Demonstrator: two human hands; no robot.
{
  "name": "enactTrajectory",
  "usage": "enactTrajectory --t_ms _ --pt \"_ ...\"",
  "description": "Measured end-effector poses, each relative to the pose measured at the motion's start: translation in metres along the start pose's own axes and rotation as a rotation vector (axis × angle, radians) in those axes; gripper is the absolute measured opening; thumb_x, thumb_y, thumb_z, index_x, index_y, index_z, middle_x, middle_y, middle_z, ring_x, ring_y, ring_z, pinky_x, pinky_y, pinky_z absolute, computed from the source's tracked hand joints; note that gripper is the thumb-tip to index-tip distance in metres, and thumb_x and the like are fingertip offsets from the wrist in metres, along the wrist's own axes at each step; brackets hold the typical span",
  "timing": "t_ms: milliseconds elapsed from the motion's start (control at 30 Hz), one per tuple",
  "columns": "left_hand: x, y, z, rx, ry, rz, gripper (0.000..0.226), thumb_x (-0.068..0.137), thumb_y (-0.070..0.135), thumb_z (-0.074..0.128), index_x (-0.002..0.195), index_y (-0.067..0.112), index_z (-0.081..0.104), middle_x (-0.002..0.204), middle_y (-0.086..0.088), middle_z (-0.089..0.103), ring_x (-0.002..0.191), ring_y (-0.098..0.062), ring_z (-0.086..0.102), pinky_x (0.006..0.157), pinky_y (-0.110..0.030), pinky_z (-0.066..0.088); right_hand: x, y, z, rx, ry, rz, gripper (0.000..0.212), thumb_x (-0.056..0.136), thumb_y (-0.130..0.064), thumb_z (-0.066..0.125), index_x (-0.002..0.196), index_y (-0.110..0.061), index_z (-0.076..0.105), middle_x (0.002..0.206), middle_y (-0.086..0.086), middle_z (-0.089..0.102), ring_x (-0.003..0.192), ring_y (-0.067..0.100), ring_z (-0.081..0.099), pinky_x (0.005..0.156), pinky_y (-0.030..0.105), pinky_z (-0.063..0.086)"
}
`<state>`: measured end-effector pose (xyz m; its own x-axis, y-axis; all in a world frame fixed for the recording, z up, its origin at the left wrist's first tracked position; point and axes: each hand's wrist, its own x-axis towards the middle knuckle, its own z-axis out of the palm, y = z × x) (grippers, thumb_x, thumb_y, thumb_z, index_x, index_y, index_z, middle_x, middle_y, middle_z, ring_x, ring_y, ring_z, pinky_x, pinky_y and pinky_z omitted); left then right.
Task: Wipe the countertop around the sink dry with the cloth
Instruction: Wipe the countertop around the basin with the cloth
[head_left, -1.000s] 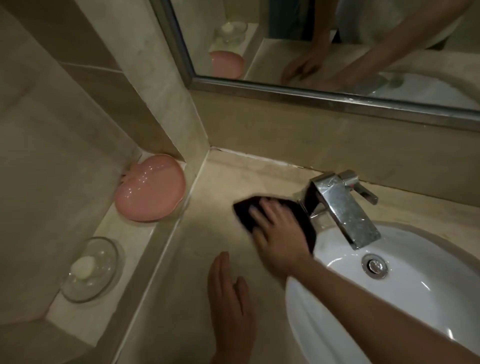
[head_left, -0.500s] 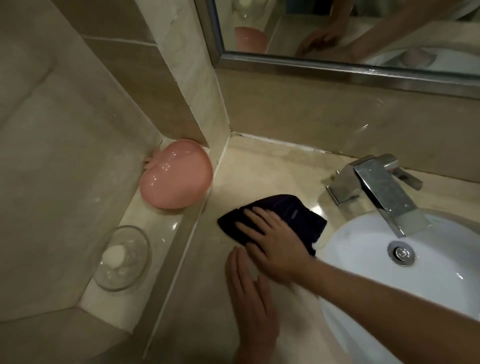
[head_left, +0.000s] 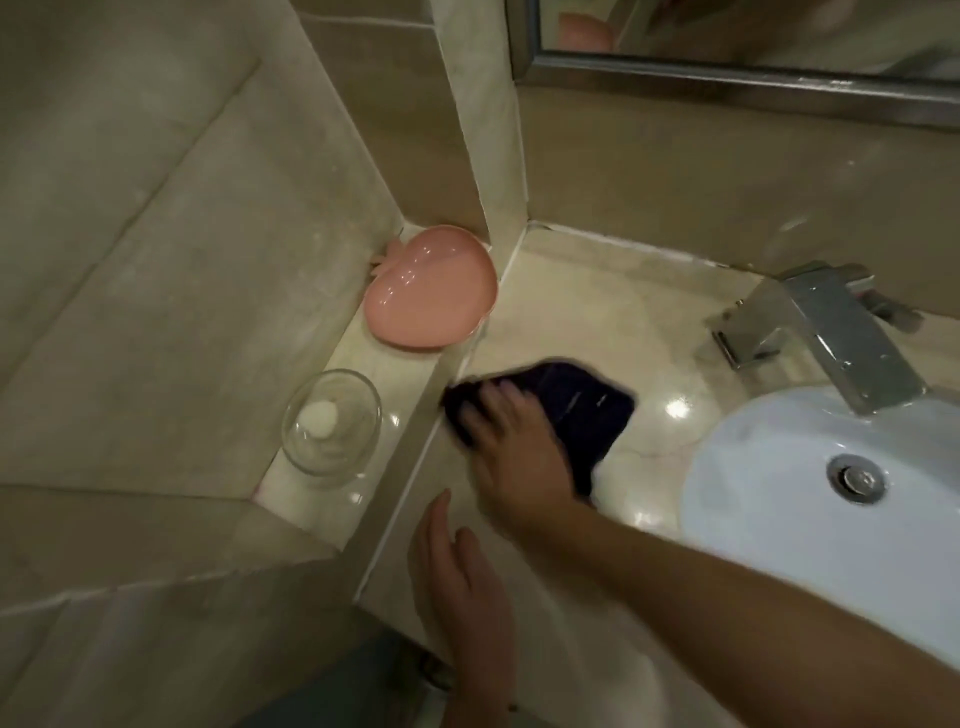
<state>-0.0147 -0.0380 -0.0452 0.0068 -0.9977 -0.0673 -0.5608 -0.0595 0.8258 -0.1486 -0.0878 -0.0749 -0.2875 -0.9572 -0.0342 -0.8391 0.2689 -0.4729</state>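
Observation:
A dark cloth (head_left: 582, 410) lies flat on the beige countertop (head_left: 597, 322), left of the white sink (head_left: 810, 493). My right hand (head_left: 514, 452) presses on the cloth with fingers spread, near the step up to the side ledge. Lower down, my left hand (head_left: 462, 587) rests flat on the countertop by its front edge, fingers straight and holding nothing. The counter shines with light spots between the cloth and the sink.
A chrome faucet (head_left: 815, 332) stands behind the sink. On the raised side ledge sit a pink heart-shaped dish (head_left: 431, 291) and a clear glass bowl (head_left: 332, 421) with a white lump in it. A mirror (head_left: 727, 31) hangs above the back wall.
My right hand has slid the cloth leftward, from beside the faucet to the ledge step. The view has shifted left and down. My left hand stays on the counter.

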Motion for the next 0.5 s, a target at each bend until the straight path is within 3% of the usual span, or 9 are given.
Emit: enactTrajectory --t_ms 67,167,267,367,500 --pt "-0.002 -0.007 -0.013 0.025 -0.035 -0.01 0.036 0.103 0.021 0.045 0.137 0.021 0.055 0.142 0.001 0.053 0.132 -0.017 0.047 0.11 -0.04 0.04 -0.057 -0.037 0.027 0.016 -0.068 -0.111 0.053 0.096 -0.037 0.043 0.146 -0.021 0.051 0.158 0.011 0.04 0.146 0.033 0.032 0.123 0.045 0.011" --pt "-0.012 -0.008 -0.024 0.113 -0.191 0.047 0.037 0.101 0.008 0.047 0.137 0.015 0.056 0.14 -0.001 0.055 0.131 -0.017 0.049 0.112 -0.041 0.04 -0.116 -0.05 0.031 -0.069 -0.164 -0.133 0.064 0.09 -0.048 0.047 0.146 -0.017 0.049 0.159 0.009 0.037 0.15 0.028 0.026 0.122 0.044 0.012" --pt "-0.034 -0.004 -0.021 0.217 -0.35 0.161 0.036 0.1 0.008 0.049 0.133 0.016 0.059 0.134 0.001 0.059 0.125 -0.014 0.052 0.109 -0.042 0.043 -0.157 -0.025 0.016 -0.015 -0.134 -0.081 0.06 0.089 -0.044 0.056 0.142 -0.017 0.054 0.16 0.009 0.036 0.152 0.028 0.023 0.124 0.045 0.011" --pt "-0.064 0.005 -0.007 0.261 -0.552 0.326 0.038 0.099 0.006 0.05 0.134 0.017 0.059 0.137 0.003 0.058 0.127 -0.013 0.05 0.111 -0.039 0.041 -0.204 0.01 -0.003 0.046 -0.069 0.027 0.05 0.097 -0.033 0.052 0.145 -0.019 0.052 0.162 0.006 0.032 0.154 0.025 0.019 0.126 0.044 0.01" --pt "-0.114 0.021 0.02 0.309 -0.753 0.533 0.038 0.099 0.009 0.054 0.136 0.019 0.059 0.139 0.004 0.053 0.13 -0.01 0.044 0.112 -0.029 0.037 -0.263 0.053 -0.03 -0.007 -0.016 0.117 0.051 0.098 -0.031 0.046 0.147 -0.017 0.048 0.163 0.007 0.031 0.153 0.026 0.02 0.124 0.048 0.016"
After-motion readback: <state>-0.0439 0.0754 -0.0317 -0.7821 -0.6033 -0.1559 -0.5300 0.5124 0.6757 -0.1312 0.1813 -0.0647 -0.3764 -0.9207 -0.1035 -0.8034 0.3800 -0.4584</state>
